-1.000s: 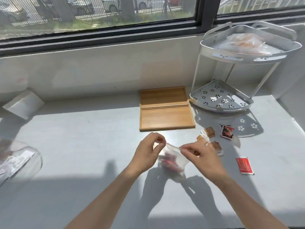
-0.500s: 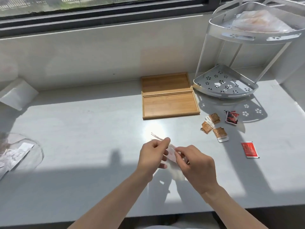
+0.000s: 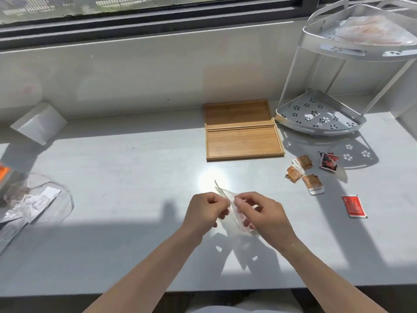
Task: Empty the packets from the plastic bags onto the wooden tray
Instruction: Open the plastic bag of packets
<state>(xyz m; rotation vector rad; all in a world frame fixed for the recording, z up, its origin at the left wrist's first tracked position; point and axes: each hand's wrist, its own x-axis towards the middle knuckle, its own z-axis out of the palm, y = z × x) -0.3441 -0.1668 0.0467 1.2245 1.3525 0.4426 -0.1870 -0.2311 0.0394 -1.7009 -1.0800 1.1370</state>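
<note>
Head view: left hand (image 3: 206, 212) and right hand (image 3: 261, 213) both pinch the top of a clear bag (image 3: 228, 214), fingers closed on it, just above the counter (image 3: 126, 177). Bag sits near the tray (image 3: 242, 141), on its near side. Tray is bare wood. Loose packets (image 3: 302, 171) lie right of tray; rack (image 3: 322, 116) just beyond them.

A white two-tier corner rack (image 3: 320, 118) (flower-patterned holes) stands below the window (image 3: 135, 10).
</note>
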